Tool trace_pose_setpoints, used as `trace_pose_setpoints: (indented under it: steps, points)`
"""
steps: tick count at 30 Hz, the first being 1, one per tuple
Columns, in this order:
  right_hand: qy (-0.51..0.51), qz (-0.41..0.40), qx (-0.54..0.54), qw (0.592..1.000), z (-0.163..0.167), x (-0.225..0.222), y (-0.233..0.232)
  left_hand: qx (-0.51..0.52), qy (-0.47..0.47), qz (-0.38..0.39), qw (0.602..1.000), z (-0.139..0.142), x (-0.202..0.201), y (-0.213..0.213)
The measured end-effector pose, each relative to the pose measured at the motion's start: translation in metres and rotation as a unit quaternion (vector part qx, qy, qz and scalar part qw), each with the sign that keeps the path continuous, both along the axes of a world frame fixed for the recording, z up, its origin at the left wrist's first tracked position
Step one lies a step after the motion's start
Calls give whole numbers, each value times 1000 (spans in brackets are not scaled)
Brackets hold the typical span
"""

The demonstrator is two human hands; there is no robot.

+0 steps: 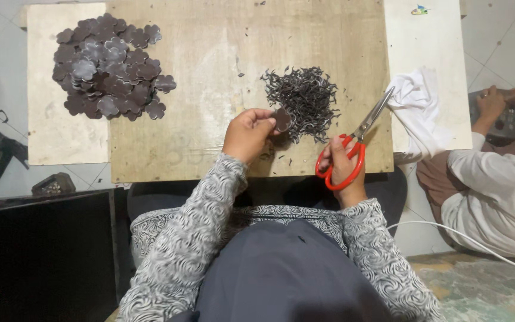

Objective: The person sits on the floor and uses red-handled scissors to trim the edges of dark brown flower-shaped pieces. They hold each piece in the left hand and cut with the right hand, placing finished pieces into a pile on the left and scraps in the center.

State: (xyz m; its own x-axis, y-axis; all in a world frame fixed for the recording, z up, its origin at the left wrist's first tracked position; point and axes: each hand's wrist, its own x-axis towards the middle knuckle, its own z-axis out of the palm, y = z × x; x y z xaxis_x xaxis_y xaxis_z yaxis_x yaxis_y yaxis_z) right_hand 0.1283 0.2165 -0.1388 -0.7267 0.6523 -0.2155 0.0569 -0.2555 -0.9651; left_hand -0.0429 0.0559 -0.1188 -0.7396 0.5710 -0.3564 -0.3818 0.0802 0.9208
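My left hand pinches a small dark brown flower-shaped piece between thumb and fingers, just above the wooden board. My right hand grips red-handled scissors, whose blades are slightly apart and point up to the right. Between the hands, a little farther away, lies a heap of thin dark trimmings. A pile of several cut flower-shaped pieces lies at the board's far left.
A white cloth hangs over the white surface to the right of the board. At the right another person sits on the floor and handles a device. A white cable crosses the floor. Dark furniture stands at the left.
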Motion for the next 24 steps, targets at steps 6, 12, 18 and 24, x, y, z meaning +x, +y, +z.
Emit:
trace_pose_setpoints:
  steps: [6,12,18,24]
  points:
    - [-26,96,-25,995,61,-8,-22,84,-26,-30,996,52,25,-29]
    - [-26,149,-16,988,130,-22,-37,51,392,-33,918,106,44,-50]
    - [74,115,112,984,156,-15,-54,125,308,9,943,121,51,-61]
    - [18,113,163,980,166,1,-68,193,91,-49,976,115,59,-59]
